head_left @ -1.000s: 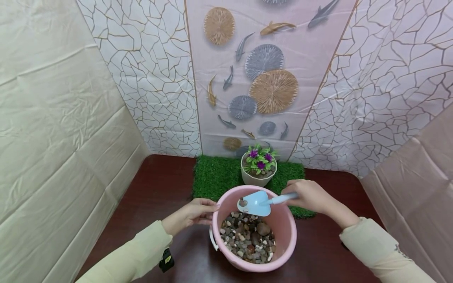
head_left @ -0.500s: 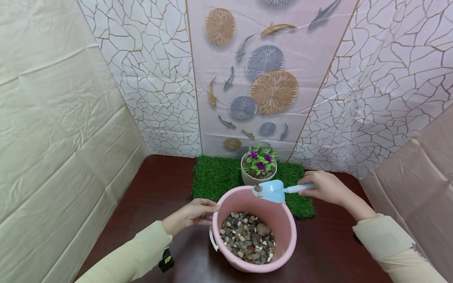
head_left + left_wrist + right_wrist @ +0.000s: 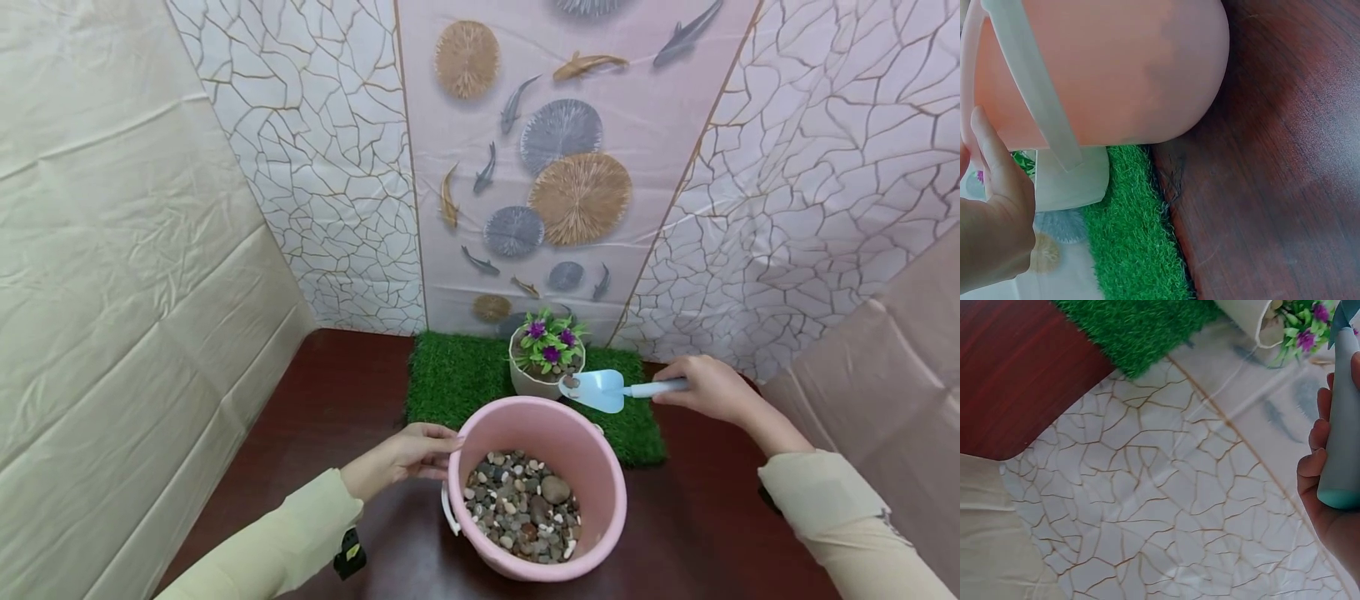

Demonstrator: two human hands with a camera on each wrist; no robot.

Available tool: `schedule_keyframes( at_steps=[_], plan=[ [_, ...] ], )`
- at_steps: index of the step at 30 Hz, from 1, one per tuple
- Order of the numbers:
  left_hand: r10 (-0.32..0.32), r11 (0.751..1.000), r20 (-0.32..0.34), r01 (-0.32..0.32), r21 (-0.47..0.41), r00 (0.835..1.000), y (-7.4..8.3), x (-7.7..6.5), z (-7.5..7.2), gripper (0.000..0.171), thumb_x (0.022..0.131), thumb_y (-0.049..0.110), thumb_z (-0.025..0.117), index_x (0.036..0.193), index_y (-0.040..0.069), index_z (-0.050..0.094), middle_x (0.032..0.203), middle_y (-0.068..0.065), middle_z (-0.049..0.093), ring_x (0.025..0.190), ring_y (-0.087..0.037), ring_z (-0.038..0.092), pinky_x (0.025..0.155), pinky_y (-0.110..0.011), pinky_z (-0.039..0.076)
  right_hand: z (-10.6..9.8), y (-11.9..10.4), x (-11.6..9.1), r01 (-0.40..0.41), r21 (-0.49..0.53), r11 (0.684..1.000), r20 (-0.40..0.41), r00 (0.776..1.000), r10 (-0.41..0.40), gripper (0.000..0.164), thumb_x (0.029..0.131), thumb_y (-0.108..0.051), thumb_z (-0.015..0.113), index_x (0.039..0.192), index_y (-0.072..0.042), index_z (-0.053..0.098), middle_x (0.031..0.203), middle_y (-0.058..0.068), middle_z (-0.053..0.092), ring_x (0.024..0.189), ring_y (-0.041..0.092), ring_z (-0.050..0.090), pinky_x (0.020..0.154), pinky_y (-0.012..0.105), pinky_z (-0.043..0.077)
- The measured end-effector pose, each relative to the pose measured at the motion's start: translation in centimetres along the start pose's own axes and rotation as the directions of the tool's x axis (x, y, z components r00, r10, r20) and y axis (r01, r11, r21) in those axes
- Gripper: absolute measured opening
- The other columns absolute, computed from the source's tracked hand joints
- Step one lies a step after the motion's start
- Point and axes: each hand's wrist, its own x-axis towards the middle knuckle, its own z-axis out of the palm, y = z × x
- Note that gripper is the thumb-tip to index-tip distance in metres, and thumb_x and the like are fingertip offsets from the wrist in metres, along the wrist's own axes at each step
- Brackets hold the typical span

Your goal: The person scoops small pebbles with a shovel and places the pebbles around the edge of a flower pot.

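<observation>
My right hand (image 3: 711,388) grips the pale handle of a light blue hand trowel (image 3: 600,392), whose blade carries a few pebbles (image 3: 571,382) near its tip. The blade tip overlaps the right rim of a white flower pot (image 3: 528,386) holding a plant with purple flowers (image 3: 551,354) and stones. My left hand (image 3: 408,452) holds the left rim of a pink bucket (image 3: 613,500). Inside the bucket lies a bed of mixed pebbles (image 3: 517,508). In the right wrist view, curled fingers wrap the trowel handle (image 3: 1342,437); the left wrist view shows the thumb (image 3: 988,134) against the bucket's outer side.
Behind the bucket, a green grass mat (image 3: 457,375) lies under the pot on the dark red-brown table (image 3: 352,375). A white bucket handle (image 3: 449,507) hangs at the left. Patterned cloth (image 3: 337,183) stands along the back, and beige cloth (image 3: 112,333) closes the left side.
My right hand has moved the trowel with its pebbles from over the bucket, rightward and away from me, to the pot's rim. The left hand stays on the bucket.
</observation>
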Motion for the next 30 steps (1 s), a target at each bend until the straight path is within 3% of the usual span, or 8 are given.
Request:
schedule_keyframes(
  at_steps=[7, 13, 21, 25, 30],
  plan=[
    [0.006, 1.0, 0.002, -0.006, -0.01, 1.0, -0.1, -0.1, -0.1, 0.028, 0.09, 0.011, 0.062, 0.114, -0.002, 0.059, 0.081, -0.002, 0.068, 0.067, -0.008, 0.065, 0.067, -0.026, 0.06, 0.6, 2.3, 0.5, -0.054, -0.006, 0.998, 0.015, 0.998, 0.055, 0.023, 0.078, -0.02, 0.076, 0.092, -0.002, 0.073, 0.087, 0.011, 0.071, 0.07, 0.016, 0.062, 0.056, 0.03, 0.049],
    [0.001, 1.0, -0.004, -0.001, -0.01, 1.0, 0.0, 0.0, -0.1, 0.027, 0.09, 0.011, 0.062, 0.113, -0.001, 0.06, 0.074, 0.001, 0.066, 0.064, -0.008, 0.064, 0.065, -0.026, 0.06, 0.9, 3.6, 1.0, -0.08, -0.023, 0.997, 0.005, 0.997, 0.08, 0.021, 0.079, -0.02, 0.075, 0.092, -0.002, 0.074, 0.081, 0.008, 0.071, 0.061, 0.011, 0.055, 0.052, 0.028, 0.042],
    [-0.008, 1.0, -0.004, 0.008, -0.007, 1.0, 0.1, 0.0, -0.1, 0.025, 0.09, 0.011, 0.063, 0.112, 0.0, 0.061, 0.074, 0.001, 0.066, 0.064, -0.007, 0.064, 0.065, -0.026, 0.06, 1.5, 5.0, 2.2, -0.161, -0.028, 0.987, 0.044, 0.986, 0.162, 0.036, 0.081, -0.02, 0.073, 0.101, 0.009, 0.068, 0.09, 0.023, 0.069, 0.065, 0.021, 0.063, 0.052, 0.034, 0.047],
    [-0.004, 1.0, -0.007, 0.004, -0.005, 1.0, 0.0, 0.0, -0.1, 0.026, 0.09, 0.011, 0.062, 0.113, 0.0, 0.06, 0.075, 0.0, 0.065, 0.064, -0.007, 0.064, 0.065, -0.026, 0.06, 1.9, 5.4, 2.8, -0.16, -0.067, 0.985, 0.035, 0.986, 0.162, 0.031, 0.08, -0.02, 0.073, 0.097, 0.006, 0.07, 0.086, 0.019, 0.07, 0.07, 0.027, 0.064, 0.057, 0.041, 0.052],
    [-0.002, 1.0, -0.005, 0.002, -0.009, 1.0, -0.2, 0.1, -0.1, 0.026, 0.09, 0.011, 0.062, 0.113, 0.0, 0.06, 0.075, 0.0, 0.066, 0.065, -0.008, 0.064, 0.065, -0.026, 0.06, 2.1, 5.5, 3.5, -0.181, -0.09, 0.979, 0.038, 0.982, 0.185, 0.028, 0.08, -0.019, 0.073, 0.096, 0.003, 0.072, 0.081, 0.014, 0.071, 0.064, 0.021, 0.061, 0.054, 0.039, 0.049]
  ],
)
